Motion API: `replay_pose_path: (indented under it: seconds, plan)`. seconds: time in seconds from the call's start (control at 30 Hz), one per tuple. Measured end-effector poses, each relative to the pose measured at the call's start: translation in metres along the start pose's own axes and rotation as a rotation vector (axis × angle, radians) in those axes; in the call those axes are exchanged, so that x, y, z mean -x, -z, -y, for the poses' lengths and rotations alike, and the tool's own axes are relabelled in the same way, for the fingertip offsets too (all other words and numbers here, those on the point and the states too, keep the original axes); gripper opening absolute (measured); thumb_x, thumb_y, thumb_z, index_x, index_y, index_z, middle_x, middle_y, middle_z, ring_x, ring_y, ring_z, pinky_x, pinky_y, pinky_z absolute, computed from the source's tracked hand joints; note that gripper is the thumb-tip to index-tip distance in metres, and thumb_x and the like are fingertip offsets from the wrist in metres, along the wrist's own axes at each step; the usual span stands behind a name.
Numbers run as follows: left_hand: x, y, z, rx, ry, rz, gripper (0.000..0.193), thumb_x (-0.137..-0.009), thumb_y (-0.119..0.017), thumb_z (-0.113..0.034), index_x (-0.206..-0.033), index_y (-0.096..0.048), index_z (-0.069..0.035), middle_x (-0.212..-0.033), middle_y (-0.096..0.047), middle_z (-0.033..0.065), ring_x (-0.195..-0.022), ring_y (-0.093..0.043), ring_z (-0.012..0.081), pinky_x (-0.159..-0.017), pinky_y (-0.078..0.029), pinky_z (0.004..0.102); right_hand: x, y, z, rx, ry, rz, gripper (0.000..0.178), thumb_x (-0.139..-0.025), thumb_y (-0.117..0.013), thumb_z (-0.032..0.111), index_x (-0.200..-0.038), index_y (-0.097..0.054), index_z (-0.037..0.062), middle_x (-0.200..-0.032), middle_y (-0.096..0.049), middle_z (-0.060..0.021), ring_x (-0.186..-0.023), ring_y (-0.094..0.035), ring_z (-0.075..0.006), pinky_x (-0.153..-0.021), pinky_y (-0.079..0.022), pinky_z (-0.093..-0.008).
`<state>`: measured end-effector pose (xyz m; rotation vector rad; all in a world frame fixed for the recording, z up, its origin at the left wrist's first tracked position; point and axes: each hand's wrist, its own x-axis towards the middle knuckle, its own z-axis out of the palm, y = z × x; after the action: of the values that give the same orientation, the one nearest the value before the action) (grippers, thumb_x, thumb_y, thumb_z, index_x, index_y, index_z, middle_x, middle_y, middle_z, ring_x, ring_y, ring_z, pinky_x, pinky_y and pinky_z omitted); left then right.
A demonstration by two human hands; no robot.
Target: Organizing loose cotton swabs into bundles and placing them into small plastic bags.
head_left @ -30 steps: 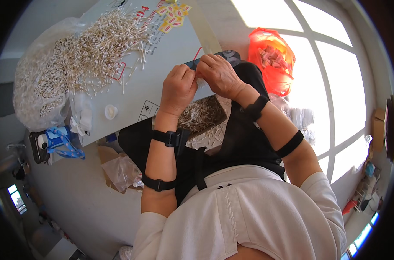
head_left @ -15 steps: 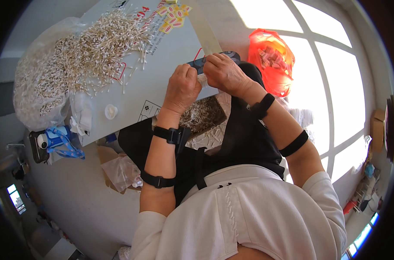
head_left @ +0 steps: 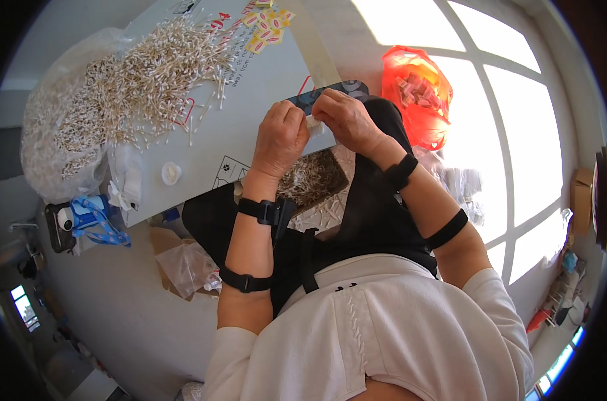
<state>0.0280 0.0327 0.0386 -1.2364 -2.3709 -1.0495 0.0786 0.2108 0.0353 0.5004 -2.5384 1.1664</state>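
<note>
Holding a dark flat strip [head_left: 325, 93] with both hands, I had it at about 12 o'clock from my body, above the edge of the grey board [head_left: 250, 113]. My left hand [head_left: 280, 137] was curled shut, its fingers pinched on something small and white just under the strip. My right hand [head_left: 347, 120] was bent over the strip's right part, fingers pressed on it and touching my left hand. I could not tell what the little white bit was. At 10 o'clock a big heap of thin white sticks [head_left: 129, 87] lay on the board and spilled into a clear bag [head_left: 56, 167]. At 2 o'clock sat an orange bag [head_left: 417, 93] on the bright floor. A small white cap [head_left: 172, 173] lay on the board at 9 o'clock from my left hand.
</note>
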Motion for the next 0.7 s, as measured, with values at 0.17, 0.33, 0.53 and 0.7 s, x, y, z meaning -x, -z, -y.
replay_pose_path:
  seconds: [0.17, 0.33, 0.53, 0.7]
  plan:
    - [-0.003, 0.001, -0.005, -0.043, -0.025, -0.002, 0.016, -0.072, -0.064, 0.003, -0.082, -0.053, -0.003, -0.082, -0.054, 0.0095, -0.080, -0.056, 0.0303, -0.069, -0.048, 0.0411, 0.003, -0.013, 0.000, 0.021, -0.115, -0.057, 0.007, -0.084, -0.059, 0.007, -0.088, -0.053, 0.0046, -0.088, -0.057, -0.0123, -0.091, -0.058, -0.0354, -0.078, -0.048, -0.0432]
    - [-0.008, 0.004, -0.005, -0.179, -0.064, 0.093, 0.015, -0.070, -0.062, 0.003, -0.078, -0.052, -0.004, -0.082, -0.053, 0.0102, -0.083, -0.056, 0.0296, -0.073, -0.047, 0.0404, 0.002, -0.014, -0.003, 0.060, -0.095, -0.027, 0.007, -0.085, -0.058, 0.006, -0.090, -0.053, 0.0044, -0.089, -0.057, -0.0130, -0.092, -0.058, -0.0362, -0.079, -0.047, -0.0441]
    - [0.010, 0.040, -0.002, -0.224, 0.046, 0.117, 0.013, -0.071, -0.059, 0.005, -0.078, -0.051, -0.003, -0.082, -0.053, 0.0111, -0.076, -0.057, 0.0283, -0.068, -0.049, 0.0372, 0.003, -0.002, 0.005, -0.087, -0.172, -0.061, 0.007, -0.087, -0.058, 0.009, -0.089, -0.055, 0.0027, -0.089, -0.059, -0.0137, -0.089, -0.060, -0.0360, -0.076, -0.048, -0.0421]
    - [0.009, 0.065, -0.035, 0.292, 0.294, -0.153, 0.015, -0.080, -0.069, 0.001, -0.092, -0.060, 0.000, -0.084, -0.059, 0.0059, -0.069, -0.056, 0.0158, -0.066, -0.048, 0.0266, 0.004, 0.021, 0.029, -0.305, -0.194, -0.062, 0.010, -0.089, -0.058, 0.012, -0.088, -0.057, 0.0011, -0.087, -0.061, -0.0153, -0.083, -0.061, -0.0354, -0.073, -0.047, -0.0398]
